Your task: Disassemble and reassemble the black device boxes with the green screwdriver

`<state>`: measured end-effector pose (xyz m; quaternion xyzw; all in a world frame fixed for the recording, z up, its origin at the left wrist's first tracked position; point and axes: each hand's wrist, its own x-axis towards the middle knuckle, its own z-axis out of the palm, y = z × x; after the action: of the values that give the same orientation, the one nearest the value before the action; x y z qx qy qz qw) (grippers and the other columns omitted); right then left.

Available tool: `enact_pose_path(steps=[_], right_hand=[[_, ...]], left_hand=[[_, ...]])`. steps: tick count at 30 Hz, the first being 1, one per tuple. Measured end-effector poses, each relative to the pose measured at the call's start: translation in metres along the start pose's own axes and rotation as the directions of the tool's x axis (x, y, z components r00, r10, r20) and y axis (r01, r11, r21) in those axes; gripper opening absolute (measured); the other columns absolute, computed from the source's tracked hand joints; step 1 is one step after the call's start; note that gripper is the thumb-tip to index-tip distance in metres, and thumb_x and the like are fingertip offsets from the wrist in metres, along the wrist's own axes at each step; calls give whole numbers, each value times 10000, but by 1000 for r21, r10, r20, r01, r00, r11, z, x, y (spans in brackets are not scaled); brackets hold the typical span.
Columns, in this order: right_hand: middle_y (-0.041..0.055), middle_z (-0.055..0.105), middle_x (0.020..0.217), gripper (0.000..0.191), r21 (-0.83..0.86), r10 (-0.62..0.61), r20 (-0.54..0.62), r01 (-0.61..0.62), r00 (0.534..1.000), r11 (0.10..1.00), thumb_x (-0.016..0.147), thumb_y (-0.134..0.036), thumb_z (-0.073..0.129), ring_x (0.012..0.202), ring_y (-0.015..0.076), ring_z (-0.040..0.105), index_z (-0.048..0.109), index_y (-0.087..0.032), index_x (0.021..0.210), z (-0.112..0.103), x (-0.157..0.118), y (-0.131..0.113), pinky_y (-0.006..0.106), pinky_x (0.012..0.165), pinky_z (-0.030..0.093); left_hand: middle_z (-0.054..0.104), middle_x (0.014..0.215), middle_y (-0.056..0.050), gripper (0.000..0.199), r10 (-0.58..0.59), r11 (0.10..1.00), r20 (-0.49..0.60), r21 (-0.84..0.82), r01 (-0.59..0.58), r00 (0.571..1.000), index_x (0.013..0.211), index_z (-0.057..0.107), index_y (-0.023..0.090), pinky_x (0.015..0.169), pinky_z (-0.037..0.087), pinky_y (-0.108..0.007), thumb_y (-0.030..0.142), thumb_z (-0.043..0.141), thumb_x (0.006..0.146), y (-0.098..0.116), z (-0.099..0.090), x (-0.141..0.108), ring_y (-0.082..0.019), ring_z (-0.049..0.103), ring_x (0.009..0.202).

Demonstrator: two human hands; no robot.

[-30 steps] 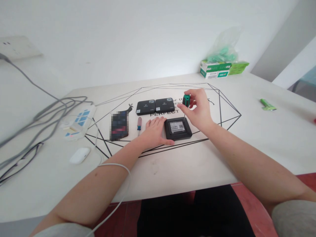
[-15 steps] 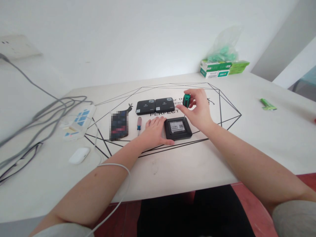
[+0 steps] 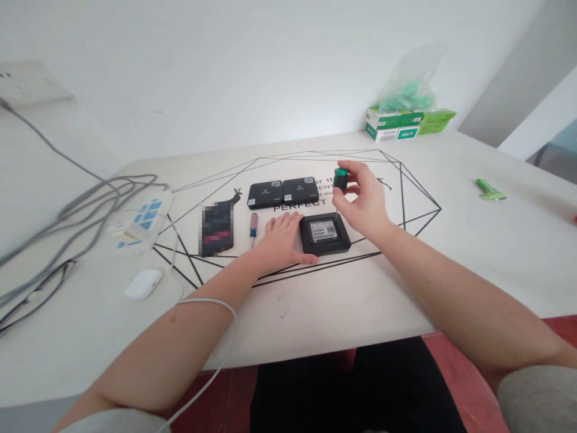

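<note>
A black set-top box (image 3: pixel 325 248) lies flat with its labelled underside up. Along its left side rests my left hand (image 3: pixel 283 240), the thumb at the near corner and the fingertips at the far corner, steadying it. My right hand (image 3: pixel 363 201) is closed around the handle of a green and black screwdriver (image 3: pixel 341 179). The screwdriver stands almost upright, its shaft meeting the box near the far right corner; the screw itself is too small to see. A second screwdriver (image 3: pixel 254 224) with a clear reddish and blue handle lies left of my left hand.
Two more black boxes (image 3: pixel 265 195) sit side by side behind. A pixelated dark item (image 3: pixel 217 230) lies left, near a power strip (image 3: pixel 146 222), cables, a white case (image 3: pixel 144 282) and glasses (image 3: pixel 38 297). Green-white boxes (image 3: pixel 392 123) stand at the wall; a green packet (image 3: pixel 490 189) lies right.
My right thumb and fingers have shifted round the screwdriver handle, which has turned a little. My left hand and the box under it have stayed in place.
</note>
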<state>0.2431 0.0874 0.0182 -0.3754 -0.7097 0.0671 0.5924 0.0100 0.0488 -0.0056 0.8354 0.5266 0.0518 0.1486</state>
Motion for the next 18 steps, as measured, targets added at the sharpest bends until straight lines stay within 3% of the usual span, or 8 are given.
enact_pose_path(steps=[18], right_hand=[[89, 719, 1215, 484, -19, -23, -45, 22, 999, 1000, 844, -266, 640, 969, 246, 719, 583, -281, 1324, -4, 3, 2, 399, 709, 678]], left_hand=[[289, 1739, -244, 1232, 9, 1000, -10, 5, -9, 1000, 1652, 277, 171, 1304, 124, -654, 856, 716, 726, -2, 2, 0, -461, 207, 1629]])
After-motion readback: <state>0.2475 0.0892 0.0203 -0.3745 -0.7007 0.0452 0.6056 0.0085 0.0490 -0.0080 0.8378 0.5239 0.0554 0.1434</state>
